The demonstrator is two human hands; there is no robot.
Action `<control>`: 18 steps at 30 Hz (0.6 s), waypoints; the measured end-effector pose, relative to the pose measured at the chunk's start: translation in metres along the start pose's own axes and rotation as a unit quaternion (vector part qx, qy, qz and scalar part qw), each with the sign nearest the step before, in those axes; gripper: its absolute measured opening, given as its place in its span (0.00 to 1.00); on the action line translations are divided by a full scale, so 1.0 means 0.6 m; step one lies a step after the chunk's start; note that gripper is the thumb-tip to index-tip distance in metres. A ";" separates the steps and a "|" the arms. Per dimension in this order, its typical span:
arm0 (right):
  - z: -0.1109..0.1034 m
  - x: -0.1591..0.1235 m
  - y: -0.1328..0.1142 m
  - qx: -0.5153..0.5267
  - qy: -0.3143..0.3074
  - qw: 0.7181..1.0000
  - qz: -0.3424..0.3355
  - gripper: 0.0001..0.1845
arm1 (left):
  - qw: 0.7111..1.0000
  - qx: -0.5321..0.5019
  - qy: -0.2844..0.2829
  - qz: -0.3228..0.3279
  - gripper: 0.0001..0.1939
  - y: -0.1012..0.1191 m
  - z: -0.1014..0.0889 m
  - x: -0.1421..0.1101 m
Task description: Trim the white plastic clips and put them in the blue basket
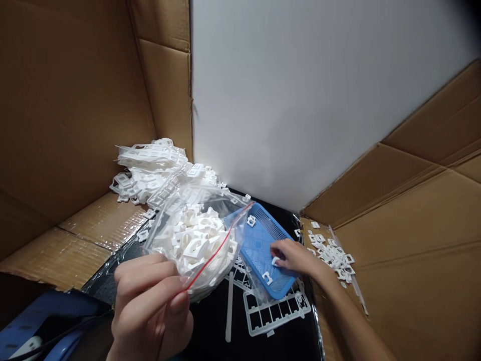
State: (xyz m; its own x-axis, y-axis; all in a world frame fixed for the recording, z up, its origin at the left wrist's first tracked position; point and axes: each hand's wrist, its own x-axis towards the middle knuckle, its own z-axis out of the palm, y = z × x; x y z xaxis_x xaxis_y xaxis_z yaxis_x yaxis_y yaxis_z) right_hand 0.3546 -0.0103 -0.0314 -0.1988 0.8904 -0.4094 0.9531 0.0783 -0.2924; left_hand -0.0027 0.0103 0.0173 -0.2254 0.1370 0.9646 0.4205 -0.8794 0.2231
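Note:
My left hand (150, 306) pinches the edge of a clear zip bag (160, 233) with a red seal line, held up in front of me. Inside the bag lies a heap of small white plastic pieces (197, 235). Over the blue mesh basket (259, 245), my right hand (295, 255) has its fingers closed on a white plastic piece (276, 261). Two more loose pieces rest in the basket, one toward its far end (251, 220) and one toward its near end (267, 278). The bag partly covers the basket's left side.
A big pile of white plastic frames (154, 170) is heaped at the back left. More white pieces (334, 255) lie on cardboard at the right. A white frame (278, 313) and a white strip (229, 308) sit on the black surface. Cardboard walls (424, 215) enclose both sides.

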 end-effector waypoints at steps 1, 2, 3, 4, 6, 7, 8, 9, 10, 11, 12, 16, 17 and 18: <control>0.000 0.000 -0.008 0.018 -0.019 0.999 -0.018 0.03 | 1.000 0.001 -0.009 0.026 0.16 0.001 0.000 0.001; 0.001 -0.001 -0.016 0.034 -0.037 0.998 -0.035 0.03 | 0.999 0.007 -0.030 0.026 0.14 0.003 0.000 0.003; 0.004 -0.002 -0.024 0.045 -0.052 0.996 -0.048 0.04 | 0.998 0.014 -0.050 0.018 0.13 0.004 0.000 0.004; 0.009 -0.003 -0.031 0.050 -0.059 0.995 -0.055 0.07 | 0.999 0.017 -0.049 0.016 0.12 0.006 0.000 0.005; 0.019 -0.005 -0.040 0.044 -0.052 0.996 -0.053 0.10 | 0.999 0.018 -0.046 0.015 0.13 0.010 -0.001 0.007; 0.025 -0.006 -0.042 0.036 -0.042 0.997 -0.049 0.10 | 0.999 0.016 -0.040 0.013 0.13 0.012 -0.002 0.008; 0.029 -0.006 -0.042 0.028 -0.034 0.998 -0.047 0.08 | 0.999 0.014 -0.042 0.015 0.13 0.014 -0.003 0.008; 0.033 -0.004 -0.042 0.023 -0.030 0.998 -0.047 0.07 | 0.999 0.014 -0.041 0.013 0.12 0.015 -0.004 0.008; 0.034 -0.001 -0.041 0.022 -0.032 0.998 -0.051 0.05 | 0.999 0.013 -0.044 0.008 0.12 0.016 -0.004 0.007; 0.033 0.004 -0.039 0.024 -0.039 0.997 -0.056 0.05 | 0.999 0.013 -0.048 0.004 0.11 0.018 -0.005 0.007; 0.030 0.011 -0.038 0.028 -0.047 0.997 -0.062 0.05 | 0.999 0.014 -0.051 -0.002 0.11 0.019 -0.005 0.006; 0.005 0.054 -0.033 0.047 -0.047 0.995 -0.075 0.06 | 0.998 0.015 -0.055 -0.010 0.09 0.020 -0.006 0.004; -0.002 0.065 -0.032 0.051 -0.046 0.995 -0.079 0.07 | 0.998 0.015 -0.053 -0.014 0.10 0.020 -0.007 0.003; -0.008 0.074 -0.031 0.053 -0.052 0.994 -0.082 0.08 | 0.998 0.014 -0.058 -0.017 0.10 0.018 -0.009 0.003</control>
State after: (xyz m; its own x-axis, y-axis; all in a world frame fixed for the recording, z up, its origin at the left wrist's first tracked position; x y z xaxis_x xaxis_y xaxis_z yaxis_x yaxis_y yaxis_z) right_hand 0.3290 0.0301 -0.0402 -0.3779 0.8183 -0.4332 0.8773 0.1668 -0.4501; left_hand -0.0031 -0.0014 0.0210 -0.1370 0.2210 0.9656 0.4391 -0.8602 0.2592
